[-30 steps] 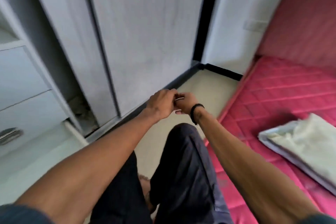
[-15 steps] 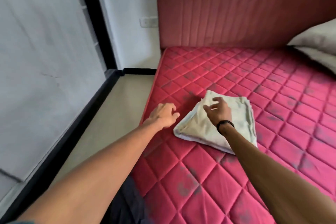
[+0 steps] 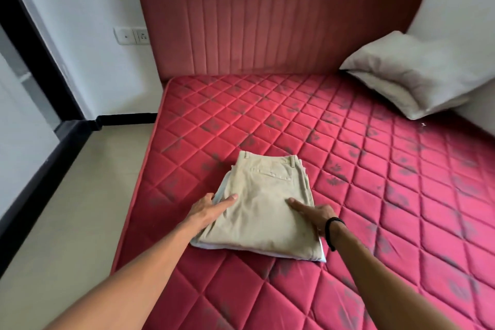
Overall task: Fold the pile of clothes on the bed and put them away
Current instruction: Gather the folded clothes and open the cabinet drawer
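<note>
Near the bed's point(image 3: 348, 195) left edge lies a soft, light folded stack point(image 3: 265, 211), flat left hand point(image 3: 207, 209) and right hand point(image 3: 314, 215) gripping nothing; probably lift from underneath both sides.

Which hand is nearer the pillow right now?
Right. The right hand rests on the folded trousers' right edge, the side toward the pillow; the left hand rests on their left edge.

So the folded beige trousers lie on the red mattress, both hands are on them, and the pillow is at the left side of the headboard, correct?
Not quite. The head view shows the pillow at the right side of the headboard. The rest holds: the folded beige trousers lie on the red mattress, with the left hand and right hand on them.
</note>
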Demonstrator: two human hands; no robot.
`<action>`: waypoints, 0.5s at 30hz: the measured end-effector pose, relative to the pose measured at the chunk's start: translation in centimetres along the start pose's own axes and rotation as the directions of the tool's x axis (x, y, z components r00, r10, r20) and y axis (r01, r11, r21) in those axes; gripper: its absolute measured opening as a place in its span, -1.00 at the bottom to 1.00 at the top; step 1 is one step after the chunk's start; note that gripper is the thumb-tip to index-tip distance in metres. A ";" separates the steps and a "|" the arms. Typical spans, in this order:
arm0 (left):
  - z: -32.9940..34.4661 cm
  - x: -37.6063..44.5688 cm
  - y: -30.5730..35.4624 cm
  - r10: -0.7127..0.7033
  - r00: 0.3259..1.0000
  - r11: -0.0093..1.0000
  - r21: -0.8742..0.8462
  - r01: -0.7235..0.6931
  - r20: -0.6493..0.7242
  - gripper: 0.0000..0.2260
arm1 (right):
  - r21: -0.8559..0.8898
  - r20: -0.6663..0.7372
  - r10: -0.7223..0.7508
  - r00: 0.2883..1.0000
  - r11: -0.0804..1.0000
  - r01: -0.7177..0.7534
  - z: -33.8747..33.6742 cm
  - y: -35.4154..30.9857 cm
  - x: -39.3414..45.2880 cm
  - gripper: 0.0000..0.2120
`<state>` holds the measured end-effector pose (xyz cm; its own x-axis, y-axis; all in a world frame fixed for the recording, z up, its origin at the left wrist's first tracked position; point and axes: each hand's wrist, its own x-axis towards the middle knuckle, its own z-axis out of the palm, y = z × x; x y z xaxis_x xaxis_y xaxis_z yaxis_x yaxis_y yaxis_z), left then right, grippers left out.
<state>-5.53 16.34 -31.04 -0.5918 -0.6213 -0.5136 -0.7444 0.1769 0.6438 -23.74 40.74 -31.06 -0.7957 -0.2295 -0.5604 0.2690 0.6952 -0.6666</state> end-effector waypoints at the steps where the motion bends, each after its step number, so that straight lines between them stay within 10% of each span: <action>1: 0.0 0.1 0.0 -0.012 1.000 1.000 -0.013 0.012 0.009 0.05 | 0.037 0.034 0.018 0.999 0.999 -0.020 0.0 0.2 0.4 -0.20; 5: -0.6 0.7 -1.0 -0.037 0.992 0.999 -0.031 0.041 0.117 0.11 | 0.130 0.207 0.082 0.975 0.985 -0.110 0.0 0.8 1.3 0.04; 11: -3.9 -2.3 -1.7 -0.010 0.975 0.983 -0.175 0.050 0.222 -0.50 | 0.209 0.256 -0.027 0.966 0.978 -0.028 1.8 -0.8 -1.6 -0.15; 15: -7.9 -5.0 -5.2 -0.039 0.983 0.980 -0.184 0.073 0.182 -0.38 | 0.208 0.288 -0.095 0.953 0.978 0.035 5.9 -3.2 -4.6 -0.25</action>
<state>3.77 12.51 -27.37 -0.6086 -0.4788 -0.6328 -0.7160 -0.0124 0.6980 -17.76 35.52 -29.26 -0.6277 -0.4808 -0.6122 0.3481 0.5301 -0.7732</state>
